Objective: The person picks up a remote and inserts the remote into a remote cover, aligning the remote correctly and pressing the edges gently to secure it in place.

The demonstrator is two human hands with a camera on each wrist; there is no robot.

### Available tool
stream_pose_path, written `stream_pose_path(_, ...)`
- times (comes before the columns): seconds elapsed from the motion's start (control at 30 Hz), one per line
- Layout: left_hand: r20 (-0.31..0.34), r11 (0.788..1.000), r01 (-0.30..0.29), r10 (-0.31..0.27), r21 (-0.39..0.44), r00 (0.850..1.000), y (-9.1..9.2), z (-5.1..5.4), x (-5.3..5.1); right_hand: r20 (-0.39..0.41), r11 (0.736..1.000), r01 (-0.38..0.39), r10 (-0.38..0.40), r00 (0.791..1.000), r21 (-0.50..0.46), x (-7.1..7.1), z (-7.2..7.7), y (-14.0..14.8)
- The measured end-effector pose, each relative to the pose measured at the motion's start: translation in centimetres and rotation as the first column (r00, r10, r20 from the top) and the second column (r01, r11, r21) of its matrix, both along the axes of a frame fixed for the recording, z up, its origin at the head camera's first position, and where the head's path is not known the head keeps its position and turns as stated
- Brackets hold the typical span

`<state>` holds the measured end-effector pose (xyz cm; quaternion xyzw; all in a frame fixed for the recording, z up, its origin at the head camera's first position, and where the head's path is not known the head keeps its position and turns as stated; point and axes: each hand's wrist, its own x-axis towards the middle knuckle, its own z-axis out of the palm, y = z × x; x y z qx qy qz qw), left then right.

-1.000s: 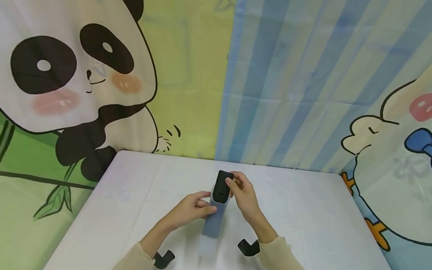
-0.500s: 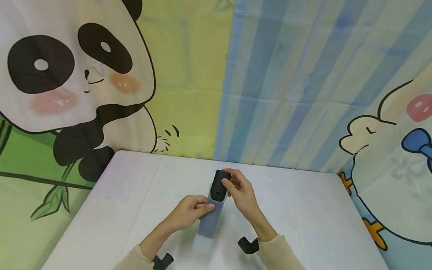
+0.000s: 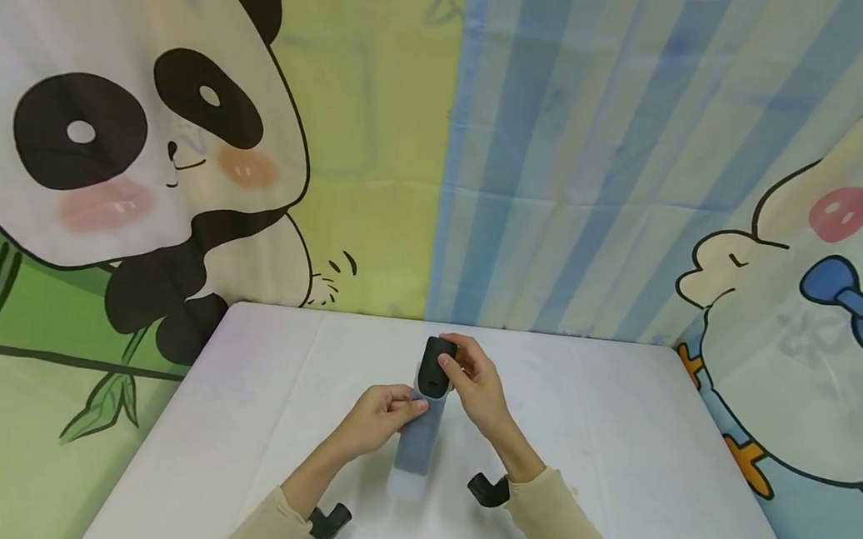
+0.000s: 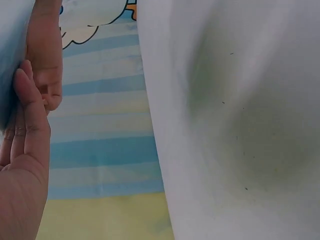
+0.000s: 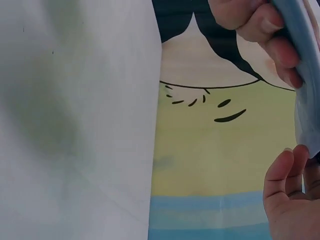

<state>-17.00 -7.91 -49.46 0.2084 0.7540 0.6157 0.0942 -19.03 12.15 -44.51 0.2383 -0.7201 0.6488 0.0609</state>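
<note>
A long translucent blue-grey sleeve (image 3: pixel 417 444) is held tilted above the table, with a black oblong object (image 3: pixel 435 368) at its upper end. The left hand (image 3: pixel 372 420) pinches the sleeve's left side between thumb and fingers, just below the black piece. On the right of the black piece, the right hand (image 3: pixel 478 383) grips it with the thumb on its front face and fingers behind. In the left wrist view the left hand (image 4: pixel 27 135) lies along the sleeve (image 4: pixel 10 55). The right wrist view shows the sleeve (image 5: pixel 305 65) between both hands; the black piece is mostly hidden there.
The white table (image 3: pixel 579 413) spreads around both hands. Black wrist-mounted pieces show beside the left cuff (image 3: pixel 331 521) and right cuff (image 3: pixel 489 491). Behind the table hangs a cloth (image 3: pixel 373 132) printed with a panda, stripes and a white bird.
Both hands and the held sleeve with its black piece have shifted slightly left in the head view. The grips look much the same.
</note>
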Motion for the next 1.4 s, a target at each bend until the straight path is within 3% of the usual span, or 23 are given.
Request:
stream_pose_path(0.23, -0.001, 0.999, 0.001, -0.001, -0.047, 1.0, -0.4, -0.4, 0.1, 0.03, 1.0, -0.023, 0.023, 0.999, 0.004, -0.7, -2.6, 1.4)
stream_pose_path(0.4, 0.017, 1.0, 0.011, -0.011, 0.001, 1.0, -0.4, -0.4, 0.0, 0.118, 0.991, -0.008, 0.024, 0.993, -0.136, -0.6, -3.4, 1.7)
stream_pose_path(0.53, -0.039, 0.999, -0.026, 0.027, 0.019, 0.999, -0.7, -0.3, -0.1, 0.241, 0.992, 0.029, 0.002, 0.97, -0.124, -0.1, -3.8, 1.6)
stream_pose_path(0.63, -0.151, 0.996, -0.094, 0.092, -0.007, 0.984, -0.9, -0.1, -0.1, 0.36, 0.999, -0.029, 0.034, 0.932, -0.018, 0.3, -4.3, 1.8)
stream_pose_path(0.73, -0.261, 0.991, -0.131, 0.124, -0.009, 0.957, -0.9, -0.2, -0.1, 0.479, 0.988, -0.151, 0.122, 0.869, 0.023, 0.6, -5.0, 1.8)
stream_pose_path(0.8, -0.3, 0.994, -0.106, 0.105, 0.012, 0.948, -0.8, -0.4, -0.1, 0.533, 0.975, -0.221, 0.191, 0.824, -0.008, 0.7, -5.3, 1.6)
stream_pose_path(0.9, -0.349, 0.998, -0.059, 0.065, 0.029, 0.935, -0.5, -0.7, -0.2, 0.6, 0.967, -0.231, 0.248, 0.761, -0.107, 0.8, -5.5, 1.1)
stream_pose_path(1.0, -0.384, 0.999, -0.038, 0.046, 0.029, 0.922, -0.3, -0.9, 0.2, 0.63, 0.965, -0.178, 0.261, 0.731, -0.193, 1.0, -5.4, 0.8)
stream_pose_path(1.07, -0.34, 0.998, -0.054, 0.057, 0.02, 0.939, -0.1, -1.0, 0.3, 0.621, 0.966, -0.146, 0.25, 0.743, -0.213, 1.0, -5.2, 0.7)
stream_pose_path(1.17, -0.17, 0.997, -0.067, 0.073, 0.038, 0.983, -0.1, -1.5, 0.3, 0.558, 0.971, -0.147, 0.228, 0.798, -0.188, 1.0, -5.1, 0.8)
stream_pose_path(1.2, -0.106, 0.996, -0.077, 0.081, 0.042, 0.991, -0.1, -1.5, 0.4, 0.533, 0.974, -0.146, 0.216, 0.818, -0.172, 1.0, -5.1, 0.9)
stream_pose_path(1.3, 0.033, 0.996, -0.073, 0.071, 0.053, 0.997, -0.2, -1.4, 0.6, 0.456, 0.982, -0.148, 0.187, 0.87, -0.119, 0.9, -5.3, 0.8)
stream_pose_path(1.4, 0.102, 1.0, 0.0, 0.0, 0.001, 0.995, -0.2, -1.3, 1.1, 0.382, 0.987, -0.148, 0.158, 0.911, -0.055, 0.9, -5.4, 0.6)
